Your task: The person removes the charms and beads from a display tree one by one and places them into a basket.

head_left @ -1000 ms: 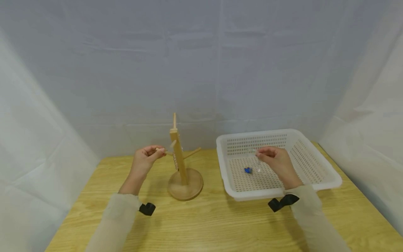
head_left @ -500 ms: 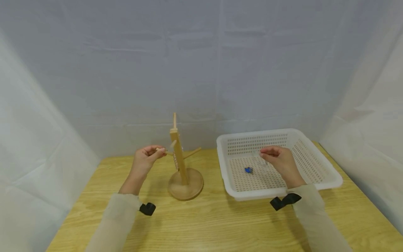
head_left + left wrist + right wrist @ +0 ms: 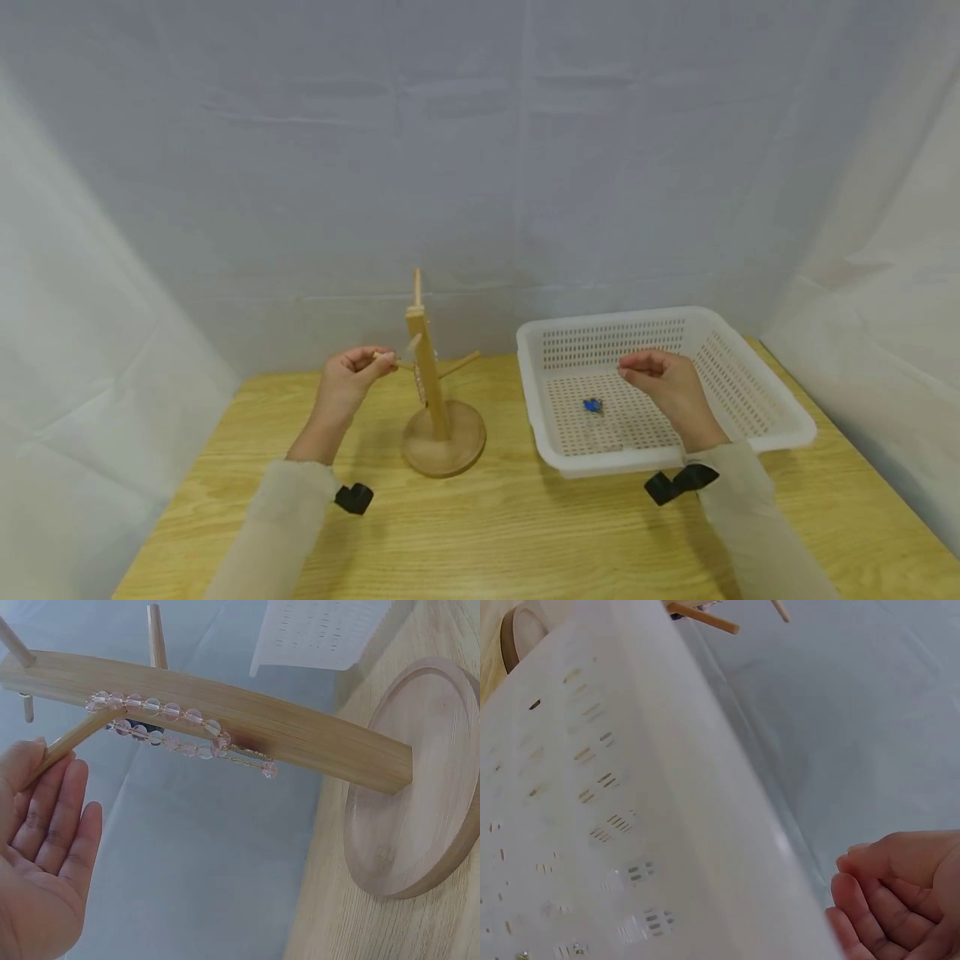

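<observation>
Apparently to steady the wooden stand (image 3: 430,375), the left hand (image 3: 343,379) pinches its nine-o'clock peg (image 3: 75,739), which bears a pink beaded bracelet (image 3: 172,712), while the right hand (image 3: 670,392), fingertips together on nothing visible, hovers over the three-o'clock basket (image 3: 615,462).

Stand (image 3: 430,375) on bench (image 3: 480,533). Bracelet (image 3: 172,712) on stand's L peg (image 3: 67,746), L hand (image 3: 49,847) at same peg. Basket (image 3: 615,462) R of stand w/ trinket (image 3: 592,405) inside, R hand (image 3: 666,385) above. Cloth (image 3: 465,167) behind stand.

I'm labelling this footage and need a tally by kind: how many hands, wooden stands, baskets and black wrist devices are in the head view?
Hands: 2
Wooden stand: 1
Basket: 1
Black wrist devices: 2
Total: 6
</observation>
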Motion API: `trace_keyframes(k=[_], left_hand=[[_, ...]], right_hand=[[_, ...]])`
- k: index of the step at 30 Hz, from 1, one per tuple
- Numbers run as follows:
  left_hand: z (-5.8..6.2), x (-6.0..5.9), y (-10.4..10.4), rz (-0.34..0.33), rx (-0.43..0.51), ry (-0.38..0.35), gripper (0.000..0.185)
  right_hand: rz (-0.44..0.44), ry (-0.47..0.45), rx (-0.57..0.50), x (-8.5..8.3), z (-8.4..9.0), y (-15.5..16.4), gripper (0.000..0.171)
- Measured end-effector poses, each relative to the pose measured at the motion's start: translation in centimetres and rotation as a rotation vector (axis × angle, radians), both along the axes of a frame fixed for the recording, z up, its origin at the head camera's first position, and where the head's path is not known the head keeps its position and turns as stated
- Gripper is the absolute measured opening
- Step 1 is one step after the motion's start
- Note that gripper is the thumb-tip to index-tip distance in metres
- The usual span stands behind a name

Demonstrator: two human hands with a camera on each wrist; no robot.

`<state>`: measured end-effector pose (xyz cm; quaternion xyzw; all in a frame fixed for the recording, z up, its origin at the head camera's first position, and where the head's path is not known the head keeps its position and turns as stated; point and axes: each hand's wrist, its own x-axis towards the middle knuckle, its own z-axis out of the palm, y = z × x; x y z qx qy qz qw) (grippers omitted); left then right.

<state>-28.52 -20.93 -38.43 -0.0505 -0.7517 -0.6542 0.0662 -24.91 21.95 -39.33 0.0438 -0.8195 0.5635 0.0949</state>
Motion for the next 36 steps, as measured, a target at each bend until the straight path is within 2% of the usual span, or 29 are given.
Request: trace_keyframes(k=[8,13,19,27,30,34,36], left_hand=[[-0.3,0.2,0.4,0.028,0.041,0.043,0.014],[-0.3,0.7,0.8,0.061,0.024,0.049,0.023],[-0.4,1.1,1.4,0.129,-0.034,0.077,0.033],[-0.8,2.1,2.3,0.237,-0.035,0.116,0.032],[-1.2,2.4,2.6,0.288,-0.036,0.171,0.030],[-1.6,2.8,3.0,0.356,-0.054,0.301,0.023],[-1.1,3.5,3.7,0.394,-0.078,0.360,0.019]], right_hand=[[0.061,-0.031,-0.036,0.2,0.1,-0.7,0.029],[0.088,-0.023,-0.032,0.7,0.5,-0.9,0.029],[0.114,0.019,-0.027,1.3,0.8,-1.2,0.028],[0.146,0.044,-0.003,1.7,0.7,-2.2,0.024],[0.166,0.058,0.002,1.9,0.7,-2.9,0.021],[0.214,0.070,0.006,2.5,0.8,-3.8,0.019],[0.234,0.092,0.003,2.6,0.9,-4.4,0.017]])
